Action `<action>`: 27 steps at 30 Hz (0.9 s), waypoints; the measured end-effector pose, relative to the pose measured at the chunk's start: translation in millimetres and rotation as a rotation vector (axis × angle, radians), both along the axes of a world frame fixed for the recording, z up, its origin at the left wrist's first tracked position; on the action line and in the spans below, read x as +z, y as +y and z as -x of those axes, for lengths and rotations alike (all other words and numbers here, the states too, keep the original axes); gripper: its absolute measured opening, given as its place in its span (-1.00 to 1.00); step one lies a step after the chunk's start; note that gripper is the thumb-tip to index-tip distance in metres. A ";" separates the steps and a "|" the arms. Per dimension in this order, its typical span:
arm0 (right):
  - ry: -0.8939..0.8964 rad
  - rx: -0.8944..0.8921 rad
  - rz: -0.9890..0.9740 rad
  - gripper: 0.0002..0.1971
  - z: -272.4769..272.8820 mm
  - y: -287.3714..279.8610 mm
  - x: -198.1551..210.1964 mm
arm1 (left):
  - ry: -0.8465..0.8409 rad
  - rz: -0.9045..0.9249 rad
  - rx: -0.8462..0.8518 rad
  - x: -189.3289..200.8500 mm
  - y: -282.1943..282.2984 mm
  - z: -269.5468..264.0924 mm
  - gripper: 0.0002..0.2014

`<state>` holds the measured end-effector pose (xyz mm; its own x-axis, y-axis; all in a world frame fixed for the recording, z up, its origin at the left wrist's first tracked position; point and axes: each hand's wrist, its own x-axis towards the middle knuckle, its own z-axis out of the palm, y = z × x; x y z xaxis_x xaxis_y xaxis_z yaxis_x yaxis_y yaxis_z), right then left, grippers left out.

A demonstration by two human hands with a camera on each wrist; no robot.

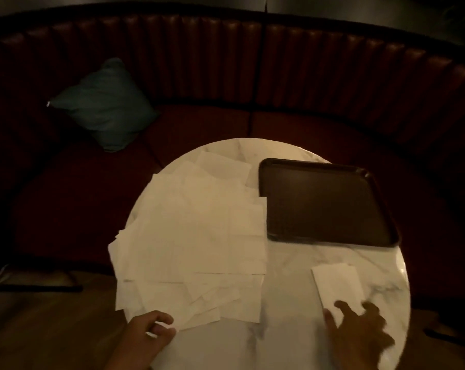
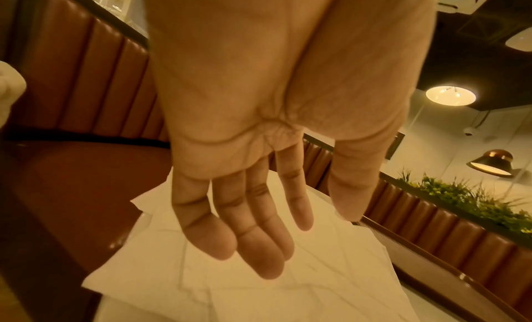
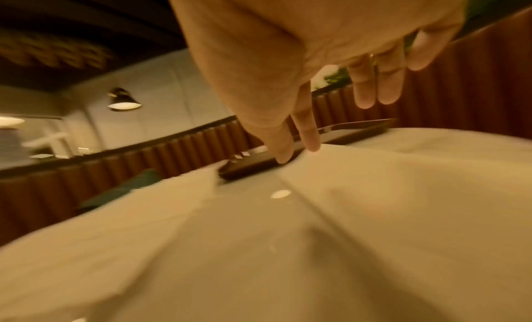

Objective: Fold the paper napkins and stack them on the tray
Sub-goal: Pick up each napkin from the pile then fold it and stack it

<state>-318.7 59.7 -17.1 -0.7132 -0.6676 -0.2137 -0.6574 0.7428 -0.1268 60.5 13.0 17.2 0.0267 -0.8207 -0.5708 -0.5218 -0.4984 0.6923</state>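
Resting on a round marble table (image 1: 292,343), a loose spread of unfolded paper napkins (image 1: 194,236) covers its 9 o'clock half, a dark tray (image 1: 324,204) lies bare at 1 o'clock, and one folded napkin (image 1: 335,284) sits at 4 o'clock, just below the tray. The left hand (image 1: 148,329), at 7 o'clock by the spread's near edge, shows relaxed, nearly straight fingers (image 2: 250,224) holding nothing. The right hand (image 1: 359,329), blurred, lies spread with fingers (image 3: 309,131) extended onto the folded napkin's near end; a teal cushion (image 1: 106,105) rests on the booth seat (image 1: 226,124) beyond.
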 end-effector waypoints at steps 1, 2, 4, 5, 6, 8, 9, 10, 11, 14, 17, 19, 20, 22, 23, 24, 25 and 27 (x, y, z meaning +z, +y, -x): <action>-0.062 0.118 0.020 -0.78 -24.3 -24.5 6.1 | 0.020 0.009 0.029 -0.8 -2.0 -5.9 -0.89; -0.158 0.252 0.085 -0.76 -49.1 -51.3 5.4 | 0.040 0.011 0.060 0.7 -3.3 -10.9 -0.88; -0.363 0.439 0.220 -0.72 -101.0 -105.7 0.7 | 0.060 0.021 0.087 -0.4 -7.3 -20.8 -0.87; -0.431 0.497 0.243 -0.65 -125.7 -131.6 -3.1 | 0.059 0.020 0.103 -1.9 -9.0 -26.5 -0.86; -0.456 0.523 0.242 -0.56 -147.7 -156.3 -5.6 | 0.056 0.020 0.116 -6.7 -9.5 -34.7 -0.84; -0.386 0.532 0.130 -0.37 -174.0 -194.9 -12.6 | 0.106 -0.011 0.160 -12.4 -12.8 -48.9 -0.77; -0.306 0.571 0.068 -0.30 -180.5 -213.9 -14.2 | 0.181 -0.096 0.196 -11.5 -18.5 -53.9 -0.77; -0.233 0.628 0.004 -0.22 -183.2 -231.1 -15.1 | 0.282 -0.195 0.229 -10.3 -24.3 -60.6 -0.78; -0.186 0.682 -0.054 -0.14 -181.4 -248.6 -15.5 | 0.338 -0.304 0.219 -13.4 -29.3 -68.1 -0.79; -0.153 0.772 -0.257 0.10 -169.5 -292.1 -14.7 | 0.464 -0.426 0.368 -31.6 -36.4 -83.7 -0.80; -0.081 0.841 -0.334 0.04 -163.6 -308.9 -13.1 | 0.478 -0.515 0.536 -43.6 -52.3 -82.4 -0.81; -0.038 0.845 -0.298 -0.03 -162.6 -310.2 -12.2 | 0.473 -0.507 0.497 -41.6 -51.7 -82.3 -0.81; -0.015 0.846 -0.283 -0.07 -162.0 -309.6 -11.2 | 0.416 -0.473 0.469 -36.3 -51.1 -82.9 -0.82; 0.046 0.867 -0.254 -0.23 -159.1 -305.3 -5.8 | 0.325 -0.325 0.420 -34.4 -47.6 -83.1 -0.90; 0.077 0.890 -0.223 -0.34 -156.7 -302.6 -2.2 | 0.261 -0.218 0.360 -34.7 -44.7 -83.9 -0.89; 0.106 0.915 -0.185 -0.48 -153.0 -299.2 2.0 | 0.183 -0.111 0.254 -34.3 -42.0 -84.2 -0.86; 0.127 0.939 -0.147 -0.60 -149.0 -295.0 7.1 | 0.149 -0.046 0.165 -32.5 -41.7 -83.9 -0.85; 0.133 0.990 -0.068 -0.77 -139.7 -285.0 18.9 | 0.147 0.011 0.094 -27.6 -47.0 -81.0 -0.85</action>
